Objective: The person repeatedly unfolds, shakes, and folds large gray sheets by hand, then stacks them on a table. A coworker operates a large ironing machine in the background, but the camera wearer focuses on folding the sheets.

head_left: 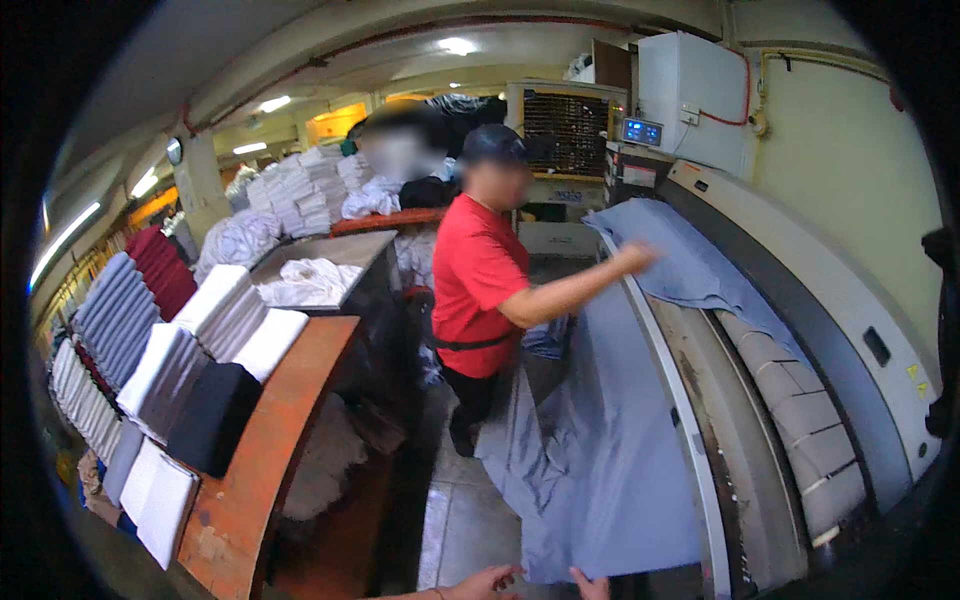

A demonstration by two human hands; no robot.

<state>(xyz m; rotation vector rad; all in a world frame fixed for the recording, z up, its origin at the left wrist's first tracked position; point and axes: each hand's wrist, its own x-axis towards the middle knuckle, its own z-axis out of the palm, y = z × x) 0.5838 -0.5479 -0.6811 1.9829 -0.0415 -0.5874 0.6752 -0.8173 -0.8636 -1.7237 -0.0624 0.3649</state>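
evidently, the left hand (pixel 485 582), fingers loosely bent, is at the near-left corner of the grey-blue sheet (pixel 630 480); whether it grips cannot be told. the right hand (pixel 590 587) meets the near hem, its closure cut off by the view's lower edge. the sheet appears soft, limp, light for its spread and hardly fragile; hem corners look the soundest hold. its long axis runs forward alongside the pale rail (pixel 690 440), the far part draped on the machine (pixel 800 260), before a co-worker (pixel 480 260).
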